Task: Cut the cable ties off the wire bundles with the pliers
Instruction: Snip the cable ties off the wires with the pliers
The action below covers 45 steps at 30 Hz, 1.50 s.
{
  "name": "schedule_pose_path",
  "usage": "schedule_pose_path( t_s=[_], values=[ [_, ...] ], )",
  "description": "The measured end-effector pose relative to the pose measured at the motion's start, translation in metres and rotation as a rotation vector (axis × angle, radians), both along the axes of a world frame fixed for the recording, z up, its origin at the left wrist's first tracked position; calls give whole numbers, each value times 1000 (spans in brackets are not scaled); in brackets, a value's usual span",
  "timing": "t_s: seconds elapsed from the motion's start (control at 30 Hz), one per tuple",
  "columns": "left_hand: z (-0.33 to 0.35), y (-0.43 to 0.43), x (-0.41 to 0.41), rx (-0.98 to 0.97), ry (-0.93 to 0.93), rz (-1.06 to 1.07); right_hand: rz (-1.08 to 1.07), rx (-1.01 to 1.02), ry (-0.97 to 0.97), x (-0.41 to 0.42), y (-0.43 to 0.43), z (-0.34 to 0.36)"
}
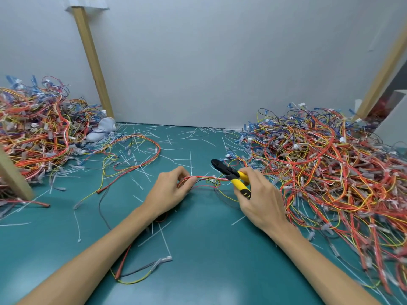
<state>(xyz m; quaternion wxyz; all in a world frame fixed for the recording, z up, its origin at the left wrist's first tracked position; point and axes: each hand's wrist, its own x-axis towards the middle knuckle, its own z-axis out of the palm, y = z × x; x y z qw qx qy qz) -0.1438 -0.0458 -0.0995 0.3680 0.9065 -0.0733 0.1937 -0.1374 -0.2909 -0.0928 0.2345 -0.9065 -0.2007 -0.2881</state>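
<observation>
While L hand (169,191) pinches thin red wire bundle (203,177), R hand (261,200) grips yellow-handled pliers (230,174).

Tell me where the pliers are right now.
In the head view, the pliers sit just right of centre, gripped by the right hand, their black head pointing up-left near the wire bundle the left hand holds.

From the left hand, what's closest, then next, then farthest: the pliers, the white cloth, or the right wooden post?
1. The pliers, just right of the left hand, held by the right hand.
2. The white cloth, back left.
3. The right wooden post, far back right.
</observation>
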Motion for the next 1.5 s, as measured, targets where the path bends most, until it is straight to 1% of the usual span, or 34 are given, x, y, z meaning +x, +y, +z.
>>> schedule_pose_path(
  t_s=[0.13, 0.17, 0.2, 0.23, 0.3, 0.33, 0.37, 0.47, 0.53, 0.6, 0.77, 0.9, 0.97, 1.0, 1.07, 1.17, 1.23, 1.3, 1.37, 1.47, 1.5],
  values=[
    [8, 3, 2, 8, 175, 43, 15, 84, 2, -2, 1, 1],
    [12, 5, 3, -9, 256, 41, 11, 88, -4, -2, 0, 1],
    [17, 8, 4, -105, 379, -2, 0, 78, -10, -2, 0, 0],
    [21, 11, 4, -309, 542, -99, -16, 59, -7, -1, -1, 0],
    [29, 17, 1, -887, 905, -347, -65, 2, 21, 2, -1, -2],
    [31, 18, -1, -1098, 1026, -440, -92, -26, 45, 3, -2, -4],
    [31, 19, -1, -1217, 1083, -497, -118, -53, 75, 4, -2, -6],
    [30, 13, -2, -1332, 1103, -577, -192, -115, 154, 8, -6, -9],
    [28, 7, -5, -1337, 1125, -628, -231, -147, 174, 11, -7, -9],
    [24, 2, -9, -1350, 1194, -675, -258, -186, 183, 12, -7, -10],
    [23, -2, -12, -1267, 1308, -731, -284, -314, 210, 12, -6, -11],
    [26, -2, -10, -1076, 1217, -693, -294, -288, 228, 13, -4, -10],
    [27, -2, -13, -1069, 1142, -663, -283, -269, 249, 13, -4, -9],
    [27, -2, -13, -1066, 1082, -629, -274, -250, 265, 12, -5, -9],
    [27, -1, -13, -999, 921, -540, -250, -201, 281, 11, -6, -5],
    [25, 4, -9, -877, 718, -420, -205, -159, 179, 7, -7, 0],
    [22, 5, -7, -837, 652, -391, -177, -189, 100, 5, -7, 4],
    [18, 1, -8, -774, 606, -374, -153, -255, 67, 2, -6, 7],
    [14, -4, -9, -593, 503, -342, -134, -338, 56, 1, -5, 7],
    [12, -7, -12, -200, 256, -298, -122, -407, 82, -2, -1, 6],
    [12, -6, -12, -102, 181, -273, -119, -422, 93, -3, 0, 6]
  ],
)
